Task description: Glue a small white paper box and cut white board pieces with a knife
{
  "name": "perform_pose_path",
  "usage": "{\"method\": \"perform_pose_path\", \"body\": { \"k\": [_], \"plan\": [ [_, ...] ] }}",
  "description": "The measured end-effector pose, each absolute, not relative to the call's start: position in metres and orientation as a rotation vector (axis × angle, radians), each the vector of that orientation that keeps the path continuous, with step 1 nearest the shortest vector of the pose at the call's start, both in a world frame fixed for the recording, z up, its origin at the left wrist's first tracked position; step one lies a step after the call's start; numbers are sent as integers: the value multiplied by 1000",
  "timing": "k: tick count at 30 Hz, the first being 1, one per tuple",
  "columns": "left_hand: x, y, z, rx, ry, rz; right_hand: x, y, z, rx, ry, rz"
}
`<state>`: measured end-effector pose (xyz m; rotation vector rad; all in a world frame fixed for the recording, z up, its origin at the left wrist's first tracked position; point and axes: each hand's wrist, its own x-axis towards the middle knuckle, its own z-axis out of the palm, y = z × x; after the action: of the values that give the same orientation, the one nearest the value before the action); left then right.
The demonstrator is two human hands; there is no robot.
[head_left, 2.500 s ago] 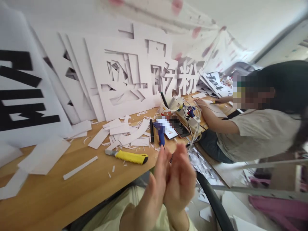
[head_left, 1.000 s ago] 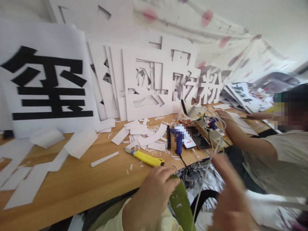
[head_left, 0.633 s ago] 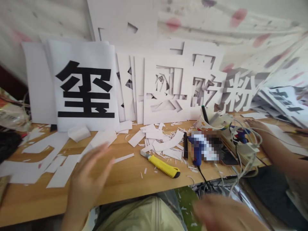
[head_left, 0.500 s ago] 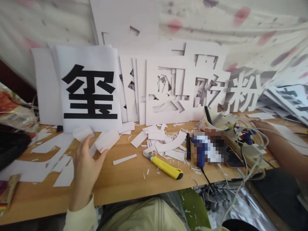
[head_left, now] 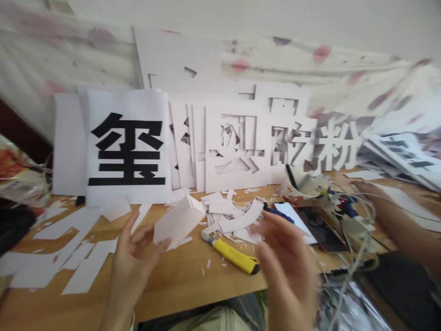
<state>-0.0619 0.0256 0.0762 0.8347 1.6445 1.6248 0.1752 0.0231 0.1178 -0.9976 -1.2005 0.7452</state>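
My left hand (head_left: 141, 253) grips a folded-looking white piece of card (head_left: 179, 219) between thumb and fingers, raised just over the table. To the right, my right hand (head_left: 289, 264) is in the air, blurred, with thumb and forefinger apart and nothing clear between them. Between my hands lies a yellow utility knife (head_left: 234, 255) on the wooden table (head_left: 165, 296). Behind it is a heap of white offcuts (head_left: 237, 211). A white sheet with a large black printed character (head_left: 127, 151) stands upright at the back left.
Cut-out white boards (head_left: 236, 179) lean along the back. Flat white scraps (head_left: 79, 276) cover the left side. A phone (head_left: 296, 220), a paper bowl (head_left: 292, 189) and tangled cables (head_left: 358, 230) sit at right, near another person's arm (head_left: 396, 211). More boards (head_left: 403, 156) pile up far right.
My left hand has moved right and lifted the white card piece off the scraps. My right hand has come into view. The camera view has tilted up slightly.
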Motion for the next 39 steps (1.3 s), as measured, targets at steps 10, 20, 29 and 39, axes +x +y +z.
{"method": "perform_pose_path", "body": {
  "k": [10, 20, 29, 39],
  "plan": [
    [1, 2, 84, 831, 1300, 1448, 180, 24, 116, -964, -1272, 1164],
    [17, -5, 78, 1131, 1183, 1670, 167, 27, 96, -793, -941, 1157],
    [17, -9, 79, 1195, 1223, 1724, 169, 25, 92, -744, -839, 1214],
    [22, -11, 78, 1198, 1226, 1738, 167, 26, 82, -776, -801, 1163]
  ]
}}
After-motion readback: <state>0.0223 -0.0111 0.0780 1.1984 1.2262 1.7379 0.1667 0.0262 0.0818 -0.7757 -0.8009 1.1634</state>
